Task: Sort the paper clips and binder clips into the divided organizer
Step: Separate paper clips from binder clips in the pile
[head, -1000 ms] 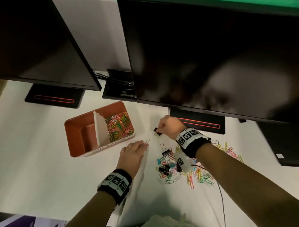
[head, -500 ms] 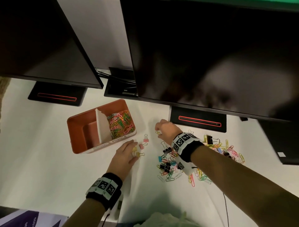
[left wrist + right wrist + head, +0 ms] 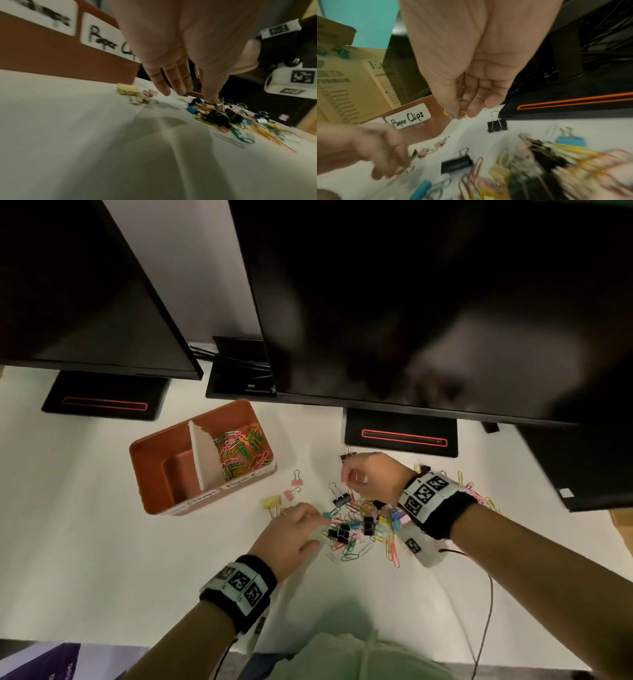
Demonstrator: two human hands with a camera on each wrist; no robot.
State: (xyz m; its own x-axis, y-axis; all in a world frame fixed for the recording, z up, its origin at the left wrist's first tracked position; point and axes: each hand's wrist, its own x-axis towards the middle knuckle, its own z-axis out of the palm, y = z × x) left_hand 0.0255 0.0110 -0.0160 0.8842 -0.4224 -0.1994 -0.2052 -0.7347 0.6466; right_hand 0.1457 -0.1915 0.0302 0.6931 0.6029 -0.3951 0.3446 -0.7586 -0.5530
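Pinched between thumb and fingers of my right hand (image 3: 368,474) is a yellow paper clip, held above the white table (image 3: 85,542). From the head view my left hand (image 3: 291,537) reaches with loose, straight fingers into the edge of the mixed clip pile (image 3: 363,529). The brown organizer (image 3: 154,474) sits to the left, paper clips in its right compartment.

At the left wrist, my fingertips (image 3: 210,98) touch down at the pile's near edge, gripping nothing I can see.

At the right wrist, the yellow paper clip (image 3: 462,115) shows between my fingertips, a black binder clip (image 3: 497,125) lying just beyond.
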